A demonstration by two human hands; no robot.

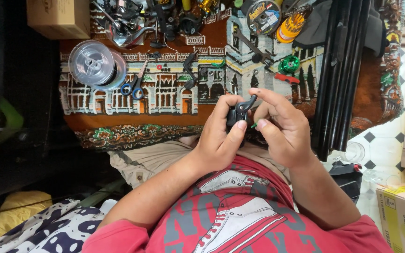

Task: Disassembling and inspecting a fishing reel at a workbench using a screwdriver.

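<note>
Rug [118,105] first: a woven picture rug covers the surface ahead of us, and we take it that its nap keeps small parts from rolling off. On its right side lies a bundle of black rods [341,70], stretched from far to near, laid lengthwise at the edge so the middle stays free for work. At the far left stands a cardboard box [59,16], pushed back out of reach. Near it sits a clear line spool [94,63], flat on its side, and just right of that a pair of blue-handled scissors [134,86], close by, probably for cutting line. Along the far edge we see fishing reels [127,21] crowded together, a yellow spool [290,26] and a small green spool [288,63], with a red tool [287,78] just near of it.

Close to the body, over the near hem of the rug, we hold a small black part [239,112] with a curved lever that sticks up between the hands. Our left hand [219,138] wraps it from the left, thumb pressed on its near face; that grip is tight on the part. Our right hand [282,131] comes in from the right, fingertips pinching at the same piece, narrow and fine. We judge the piece is held high and near so both thumbs can work it in plain sight.
</note>
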